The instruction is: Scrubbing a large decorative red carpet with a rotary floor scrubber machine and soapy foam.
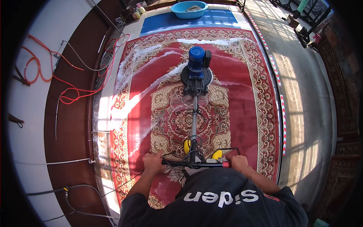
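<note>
Both ends of a black handlebar (178, 163) are gripped, the left end by my left hand (153, 162) and the right end by my right hand (239, 163). From the bar a grey pole (194, 124) runs away from me to a rotary floor scrubber with a blue motor (196, 58). Its round black base (187, 76) rests on a wet red patterned carpet (242, 113). White foam (133, 102) lies in streaks over the carpet, mostly on the left. A dark cable is looped around the pole near the bar. Yellow footwear (217, 155) shows beyond the handlebar.
A light-blue plastic basin (189, 12) stands on a blue mat (218, 20) beyond the carpet. Red hose (106, 82) hangs and lies along the left wall. A dark cable (124, 184) trails to the left. Red-and-white striped tape (283, 124) marks the floor edge at right.
</note>
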Available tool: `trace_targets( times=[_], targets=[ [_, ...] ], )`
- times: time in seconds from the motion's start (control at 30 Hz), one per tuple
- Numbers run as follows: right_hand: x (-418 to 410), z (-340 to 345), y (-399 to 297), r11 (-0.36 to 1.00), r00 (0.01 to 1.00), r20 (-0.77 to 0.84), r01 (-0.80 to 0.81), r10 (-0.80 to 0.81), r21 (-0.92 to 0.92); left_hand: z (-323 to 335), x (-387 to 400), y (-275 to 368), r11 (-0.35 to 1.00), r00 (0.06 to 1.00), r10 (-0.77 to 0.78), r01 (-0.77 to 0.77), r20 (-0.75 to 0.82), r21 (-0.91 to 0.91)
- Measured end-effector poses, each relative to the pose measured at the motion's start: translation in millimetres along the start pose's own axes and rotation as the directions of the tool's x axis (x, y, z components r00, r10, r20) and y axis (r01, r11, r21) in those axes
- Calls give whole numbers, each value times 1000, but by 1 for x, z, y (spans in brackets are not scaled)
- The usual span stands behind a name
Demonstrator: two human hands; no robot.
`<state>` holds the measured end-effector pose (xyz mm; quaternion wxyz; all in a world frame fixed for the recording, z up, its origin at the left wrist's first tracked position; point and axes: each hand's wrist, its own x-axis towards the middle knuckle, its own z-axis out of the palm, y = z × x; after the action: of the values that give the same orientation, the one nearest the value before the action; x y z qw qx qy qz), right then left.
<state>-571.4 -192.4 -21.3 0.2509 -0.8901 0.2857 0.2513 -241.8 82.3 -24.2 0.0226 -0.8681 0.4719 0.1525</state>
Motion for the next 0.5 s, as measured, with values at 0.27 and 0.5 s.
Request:
trace_targets(
  times=[0.27, 0.5],
  targets=[
    [69, 28, -32, 994, 986, -129, -112, 110, -12, 17, 85, -45, 997, 1000, 28, -28, -6, 73],
    [114, 27, -55, 987, 987, -25, -158, 158, -23, 35, 102, -79, 994, 991, -50, 38, 121, 103]
  ],
)
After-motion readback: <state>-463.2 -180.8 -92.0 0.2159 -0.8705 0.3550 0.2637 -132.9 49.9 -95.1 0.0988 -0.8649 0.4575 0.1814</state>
